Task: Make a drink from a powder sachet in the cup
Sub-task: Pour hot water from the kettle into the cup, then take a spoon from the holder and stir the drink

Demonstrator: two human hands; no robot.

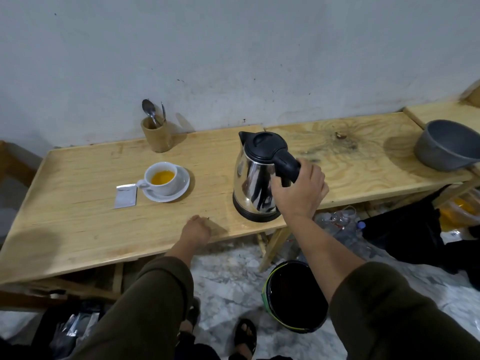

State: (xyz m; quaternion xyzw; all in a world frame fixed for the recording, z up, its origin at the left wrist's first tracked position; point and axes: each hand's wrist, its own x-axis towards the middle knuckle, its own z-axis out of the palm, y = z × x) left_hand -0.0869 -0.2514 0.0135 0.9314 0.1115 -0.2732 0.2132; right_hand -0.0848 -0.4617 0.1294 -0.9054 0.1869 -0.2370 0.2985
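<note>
A white cup [161, 181] with orange powder in its bottom stands on a white saucer [181, 187] on the wooden table [78, 203]. An opened silver sachet [125, 196] lies flat just left of the saucer. A steel electric kettle [255, 178] with a black lid stands upright to the right of the cup. My right hand [302, 189] is closed around the kettle's black handle. My left hand [196, 231] rests as a loose fist on the table's front edge, holding nothing.
A wooden holder [155, 135] with spoons stands at the back by the wall. A grey pot [446, 145] sits on the table at the far right. Under the table's edge are a black bucket [296, 297], plastic bottles [337, 222] and dark bags [405, 235].
</note>
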